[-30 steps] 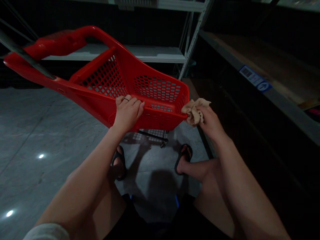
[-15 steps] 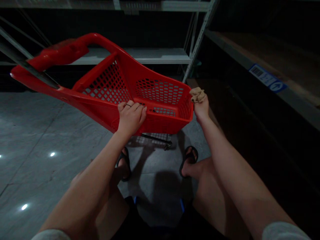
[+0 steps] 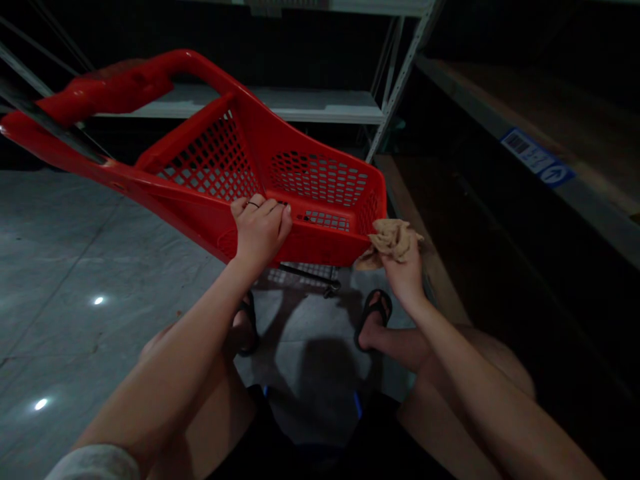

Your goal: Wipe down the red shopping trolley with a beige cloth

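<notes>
A red plastic shopping cart [image 3: 320,245] with lattice sides stands before me, its handle up at the left. My left hand [image 3: 261,230] is closed over the near rim, fingers curled to the inside and a dark ring on one of them. At the cart's right front corner, my right hand [image 3: 404,272] grips a crumpled tan cloth [image 3: 393,239]. The cloth touches the corner, and part of it hangs below the rim. Some of the right fingers are hidden by its folds.
Behind the cart is a white metal rack [image 3: 320,107]. A dark shelf with a blue label [image 3: 537,157] runs along my right. My sandalled feet [image 3: 373,323] are on the grey tiled floor [image 3: 65,267], close to the cart's wheel [image 3: 331,289].
My right hand has come down and nearer to me with the cloth, from the far end of the cart's front to its near corner. My left hand still holds the rim.
</notes>
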{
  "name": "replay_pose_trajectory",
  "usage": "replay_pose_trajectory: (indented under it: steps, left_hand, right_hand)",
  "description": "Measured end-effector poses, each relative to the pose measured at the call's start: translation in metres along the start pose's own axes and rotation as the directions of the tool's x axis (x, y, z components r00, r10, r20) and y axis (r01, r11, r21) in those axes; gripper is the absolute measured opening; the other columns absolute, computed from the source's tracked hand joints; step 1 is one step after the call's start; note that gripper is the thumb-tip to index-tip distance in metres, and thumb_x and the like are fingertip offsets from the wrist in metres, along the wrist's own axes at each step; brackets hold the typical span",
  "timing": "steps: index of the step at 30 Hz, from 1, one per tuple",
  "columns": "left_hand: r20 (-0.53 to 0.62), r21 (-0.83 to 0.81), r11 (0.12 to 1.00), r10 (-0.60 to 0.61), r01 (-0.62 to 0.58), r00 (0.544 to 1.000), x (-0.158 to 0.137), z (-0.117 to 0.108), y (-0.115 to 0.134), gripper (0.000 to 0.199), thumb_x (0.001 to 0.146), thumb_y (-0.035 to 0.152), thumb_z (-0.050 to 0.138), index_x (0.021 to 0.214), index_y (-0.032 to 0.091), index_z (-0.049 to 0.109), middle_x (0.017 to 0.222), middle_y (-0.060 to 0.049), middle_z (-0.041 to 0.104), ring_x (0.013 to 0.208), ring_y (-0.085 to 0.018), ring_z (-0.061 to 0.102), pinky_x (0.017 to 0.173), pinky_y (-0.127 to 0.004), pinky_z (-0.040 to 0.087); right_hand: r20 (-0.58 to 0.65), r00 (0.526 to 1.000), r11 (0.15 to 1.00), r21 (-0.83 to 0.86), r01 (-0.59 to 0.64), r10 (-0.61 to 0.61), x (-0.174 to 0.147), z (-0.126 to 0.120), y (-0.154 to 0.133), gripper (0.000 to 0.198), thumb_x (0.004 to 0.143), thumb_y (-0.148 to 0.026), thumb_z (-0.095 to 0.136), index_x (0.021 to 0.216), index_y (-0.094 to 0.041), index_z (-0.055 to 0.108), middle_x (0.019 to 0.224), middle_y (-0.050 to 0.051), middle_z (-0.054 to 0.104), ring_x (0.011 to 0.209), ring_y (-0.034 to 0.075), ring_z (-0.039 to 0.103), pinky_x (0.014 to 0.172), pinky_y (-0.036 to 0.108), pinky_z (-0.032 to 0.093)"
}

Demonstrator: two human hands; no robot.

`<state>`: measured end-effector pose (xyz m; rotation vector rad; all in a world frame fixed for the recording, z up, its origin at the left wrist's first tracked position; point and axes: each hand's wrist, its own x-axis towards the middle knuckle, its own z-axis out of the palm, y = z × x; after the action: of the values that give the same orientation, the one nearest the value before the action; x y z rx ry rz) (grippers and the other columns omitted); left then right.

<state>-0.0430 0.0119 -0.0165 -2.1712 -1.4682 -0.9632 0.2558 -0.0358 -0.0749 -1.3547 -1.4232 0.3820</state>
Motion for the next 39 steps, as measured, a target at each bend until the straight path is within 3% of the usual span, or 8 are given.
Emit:
replay_pose_trajectory:
  steps: [5,9,14,19,24,29,34,39]
  left_hand:
    - [0.154,-0.022,0.991,-0.128,0.133,0.98,0.004,-0.001,0.001,0.041,0.106,0.036,0.038,0.078,0.023,0.064,0.089,-0.01,0.073,0.096,-0.028,0.061,0.097,-0.054,0.033]
    - [0.137,-0.043,0.989,-0.137,0.144,0.981,0.007,0.001,0.004,0.04,0.105,0.036,0.041,0.075,0.023,0.065,0.086,-0.01,0.072,0.094,-0.029,0.061,0.096,-0.052,0.032]
    - [0.082,-0.09,0.99,-0.098,0.105,0.992,0.008,0.006,0.009,0.04,0.105,0.036,0.042,0.075,0.023,0.064,0.083,-0.009,0.07,0.093,-0.029,0.06,0.095,-0.051,0.031]
    - [0.086,-0.068,0.997,-0.022,0.028,0.996,0.008,0.011,0.013,0.038,0.106,0.037,0.04,0.079,0.024,0.064,0.087,-0.008,0.071,0.095,-0.028,0.059,0.094,-0.049,0.032]
    - [0.132,-0.07,0.997,-0.01,0.019,0.991,0.009,0.01,0.012,0.036,0.106,0.038,0.042,0.081,0.023,0.063,0.09,-0.008,0.071,0.101,-0.029,0.06,0.097,-0.05,0.032]
    - [0.166,-0.057,0.998,0.003,0.006,0.986,0.01,0.006,0.015,0.036,0.106,0.037,0.04,0.083,0.022,0.063,0.091,-0.009,0.07,0.101,-0.029,0.06,0.099,-0.05,0.032]
    - [0.127,-0.027,0.999,-0.027,0.031,0.991,0.01,0.008,0.017,0.036,0.106,0.037,0.039,0.08,0.023,0.06,0.09,-0.007,0.071,0.097,-0.028,0.06,0.099,-0.049,0.032]
    - [0.117,-0.039,0.999,-0.015,0.02,0.993,0.011,0.011,0.017,0.036,0.106,0.036,0.039,0.082,0.023,0.062,0.091,-0.008,0.072,0.098,-0.029,0.059,0.099,-0.05,0.032]
  right_hand:
    - [0.024,0.995,0.936,-0.338,0.098,-0.095,-0.012,0.009,-0.031,0.032,0.083,-0.026,0.064,0.114,-0.025,0.058,0.107,0.01,0.067,0.098,0.028,0.064,0.082,0.04,0.055]
    - [0.151,0.96,0.807,-0.521,0.279,-0.234,-0.01,0.022,-0.041,0.027,0.09,-0.024,0.055,0.115,-0.02,0.065,0.094,0.01,0.066,0.087,0.026,0.061,0.075,0.036,0.05]
    - [0.346,0.839,0.67,-0.504,0.544,-0.421,0.001,0.056,-0.064,0.025,0.102,-0.021,0.047,0.108,-0.02,0.071,0.106,0.012,0.069,0.101,0.025,0.063,0.083,0.032,0.05]
    - [0.34,0.811,0.655,-0.478,0.585,-0.476,0.008,0.077,-0.066,0.023,0.104,-0.022,0.051,0.106,-0.021,0.073,0.109,0.012,0.07,0.107,0.025,0.063,0.089,0.033,0.05]
    - [0.269,0.874,0.67,-0.563,0.484,-0.404,0.017,0.041,-0.021,0.018,0.097,-0.035,0.061,0.098,-0.021,0.073,0.099,0.01,0.072,0.094,0.024,0.065,0.079,0.032,0.049]
    - [0.065,0.973,0.713,-0.67,0.206,-0.221,0.01,-0.002,0.028,0.019,0.084,-0.028,0.062,0.1,-0.019,0.068,0.093,0.01,0.071,0.089,0.025,0.064,0.076,0.033,0.049]
    - [0.249,0.965,0.755,-0.649,0.098,0.089,-0.022,0.018,0.05,0.037,0.081,-0.012,0.056,0.117,-0.015,0.066,0.105,0.015,0.072,0.095,0.027,0.065,0.083,0.037,0.052]
    - [0.292,0.938,0.846,-0.533,-0.001,0.185,-0.032,0.045,0.063,0.034,0.079,-0.007,0.051,0.107,-0.015,0.068,0.109,0.016,0.072,0.095,0.026,0.065,0.084,0.035,0.051]
